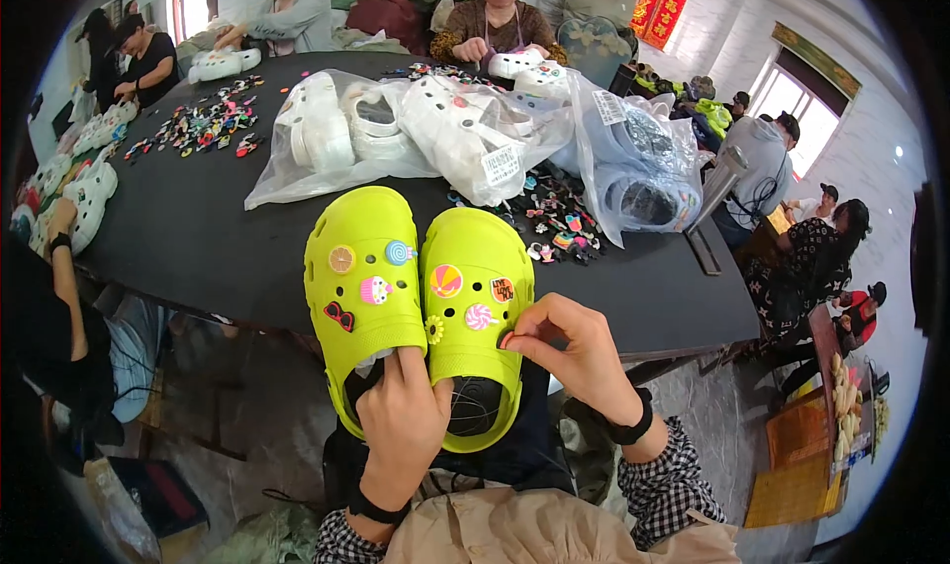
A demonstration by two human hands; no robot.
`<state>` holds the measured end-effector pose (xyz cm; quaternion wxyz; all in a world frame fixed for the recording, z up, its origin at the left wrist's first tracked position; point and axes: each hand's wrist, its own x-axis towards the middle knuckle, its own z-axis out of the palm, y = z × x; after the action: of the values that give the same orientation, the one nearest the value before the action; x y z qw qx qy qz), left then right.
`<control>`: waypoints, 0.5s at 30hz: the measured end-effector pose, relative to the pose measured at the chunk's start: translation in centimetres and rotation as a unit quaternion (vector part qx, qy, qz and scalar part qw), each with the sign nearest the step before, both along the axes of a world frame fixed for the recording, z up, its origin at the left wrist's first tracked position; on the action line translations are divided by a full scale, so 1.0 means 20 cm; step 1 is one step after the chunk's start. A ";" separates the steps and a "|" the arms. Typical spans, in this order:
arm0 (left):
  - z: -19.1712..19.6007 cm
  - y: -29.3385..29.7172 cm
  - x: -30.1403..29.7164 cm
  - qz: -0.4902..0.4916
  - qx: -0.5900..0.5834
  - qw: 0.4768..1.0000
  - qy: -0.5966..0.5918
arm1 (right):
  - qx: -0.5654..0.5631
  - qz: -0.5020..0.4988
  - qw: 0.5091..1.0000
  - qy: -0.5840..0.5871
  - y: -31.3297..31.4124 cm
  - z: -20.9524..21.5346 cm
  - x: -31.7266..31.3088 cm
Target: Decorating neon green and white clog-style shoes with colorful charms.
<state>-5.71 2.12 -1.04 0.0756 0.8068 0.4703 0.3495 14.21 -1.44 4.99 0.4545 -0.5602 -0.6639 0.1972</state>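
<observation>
Two lime-green clogs, the left clog [360, 208] and the right clog [475, 230], lie side by side before me, toes away. My left hand [399, 421] grips both, its fingers inside the left clog's opening and its thumb at the right clog's opening. On the left clog sit an orange-slice charm [341, 258], a blue swirl, a cupcake and red sunglasses. The right clog bears a beach ball charm [445, 281], an orange lettered one, a pink lollipop and a sunflower. At its right side my right hand [584, 351] pinches a small reddish charm [507, 340], mostly covered by the fingers.
Beyond the clogs, bagged white clogs [319, 119] and bagged blue clogs [648, 200] lie on the dark table [198, 228]. Loose charms are piled at far left [213, 124] and near the blue clogs. Co-workers sit at the far side and left; a metal post stands at right.
</observation>
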 end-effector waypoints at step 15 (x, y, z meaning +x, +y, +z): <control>-0.01 0.01 0.01 0.013 0.009 1.000 -0.007 | 0.183 -0.160 0.946 -0.213 -0.14 -0.21 -0.24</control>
<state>-5.43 2.26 -1.29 0.0669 0.7990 0.4768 0.3603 9.50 -4.32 0.71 0.4228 -0.5955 -0.6712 -0.1269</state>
